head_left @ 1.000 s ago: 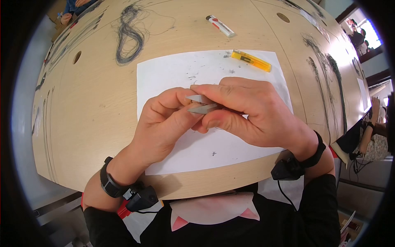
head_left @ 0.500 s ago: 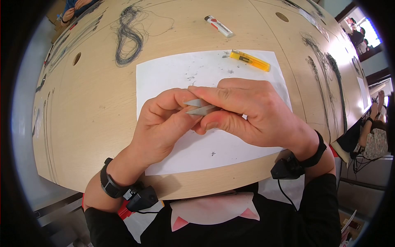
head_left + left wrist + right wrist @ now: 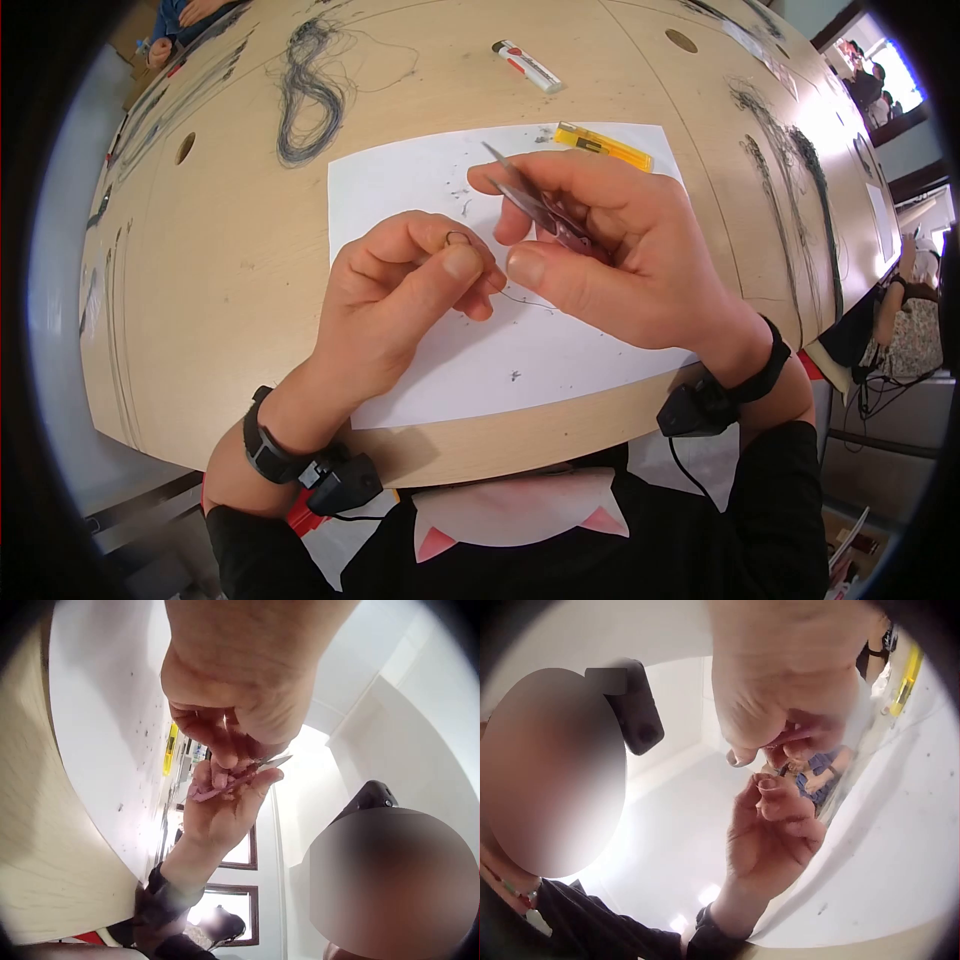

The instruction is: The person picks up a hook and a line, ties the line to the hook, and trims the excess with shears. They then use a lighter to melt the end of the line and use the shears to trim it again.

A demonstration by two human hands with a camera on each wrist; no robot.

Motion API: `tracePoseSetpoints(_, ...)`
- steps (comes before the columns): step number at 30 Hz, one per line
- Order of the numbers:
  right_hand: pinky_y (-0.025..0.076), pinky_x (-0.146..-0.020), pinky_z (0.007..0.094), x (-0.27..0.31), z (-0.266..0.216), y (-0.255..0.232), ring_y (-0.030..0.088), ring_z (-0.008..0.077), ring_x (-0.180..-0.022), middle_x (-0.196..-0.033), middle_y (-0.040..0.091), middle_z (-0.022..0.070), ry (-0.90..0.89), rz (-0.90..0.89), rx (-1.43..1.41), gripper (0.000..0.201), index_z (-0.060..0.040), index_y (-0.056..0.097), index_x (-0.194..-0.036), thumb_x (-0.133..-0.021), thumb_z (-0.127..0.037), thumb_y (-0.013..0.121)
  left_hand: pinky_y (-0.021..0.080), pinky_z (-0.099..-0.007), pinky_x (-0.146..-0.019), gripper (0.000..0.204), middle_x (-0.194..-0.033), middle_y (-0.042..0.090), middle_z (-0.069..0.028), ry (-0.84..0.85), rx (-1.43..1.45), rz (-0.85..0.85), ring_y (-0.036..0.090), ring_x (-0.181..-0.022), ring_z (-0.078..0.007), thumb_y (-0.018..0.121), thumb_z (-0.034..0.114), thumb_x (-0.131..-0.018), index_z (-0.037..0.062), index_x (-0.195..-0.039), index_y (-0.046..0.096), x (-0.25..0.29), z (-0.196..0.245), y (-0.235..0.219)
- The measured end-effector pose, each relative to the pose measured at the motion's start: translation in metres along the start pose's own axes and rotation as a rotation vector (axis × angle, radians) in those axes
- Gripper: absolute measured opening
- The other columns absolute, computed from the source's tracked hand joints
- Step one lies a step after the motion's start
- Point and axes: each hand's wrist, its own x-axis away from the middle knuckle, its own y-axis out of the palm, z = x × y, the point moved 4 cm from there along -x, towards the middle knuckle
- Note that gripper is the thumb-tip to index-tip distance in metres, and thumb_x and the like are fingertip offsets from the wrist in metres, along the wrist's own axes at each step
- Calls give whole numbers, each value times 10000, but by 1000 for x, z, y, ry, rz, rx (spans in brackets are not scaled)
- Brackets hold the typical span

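Note:
My left hand pinches a small dark loop between thumb and forefinger; a thin dark thread runs from by its fingers to the right. Small scissors with a pinkish handle lie in my right hand, its fingers curled round them, the two pointed blades apart and aimed up and left. The blades stand clear of the loop. In the left wrist view the pink handle crosses the right palm. Both hands are above a white sheet with dark specks.
A yellow cutter lies at the sheet's top edge, a white tube beyond it. A bundle of dark thread is at the upper left, more dark strands at the right. Other people sit around the table.
The right hand has moved up and right with the scissors, away from the left fingers. The blades have swung to point upward, and the loop in the left fingers has come into sight.

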Motion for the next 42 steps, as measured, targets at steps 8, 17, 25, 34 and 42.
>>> tracePoseSetpoints(8,405,-640,159,3,3,3,497,46,-749,-855,548,66,8,78,16,321,66,459,-1055,-735,82,490,440,-218,-618,63,-784,566,-48,-15,-129,13,523,-714,-89,521,63,-808,5,-828,537,0,-3,0)
tracePoseSetpoints(17,386,-557,165,2,1,10,476,59,-660,-785,484,53,-93,83,61,283,-12,358,-954,-712,98,454,430,-211,-619,86,-771,568,-50,-30,-148,0,510,-694,-86,531,54,-802,-23,-835,548,3,-5,6)
tracePoseSetpoints(25,363,-544,173,3,1,12,433,53,-635,-802,457,48,-142,72,-9,286,-17,354,-955,-709,106,432,436,-214,-620,82,-785,567,-55,-25,-98,-5,515,-700,-91,509,61,-814,-11,-836,542,3,-6,6)
tracePoseSetpoints(34,352,-551,170,-4,-7,-4,424,58,-614,-770,507,9,-181,-10,251,292,-8,514,-1003,-725,-63,581,445,-215,-624,75,-787,568,-54,-47,-1,16,538,-689,-97,485,70,-825,15,-847,529,1,-3,1)
tracePoseSetpoints(42,400,-555,207,-5,-4,1,492,112,-631,-769,564,58,-158,-64,254,303,-2,536,-1001,-731,-118,611,436,-255,-628,143,-854,549,-100,-118,-11,-32,527,-664,-150,414,119,-841,21,-926,476,2,-1,0)
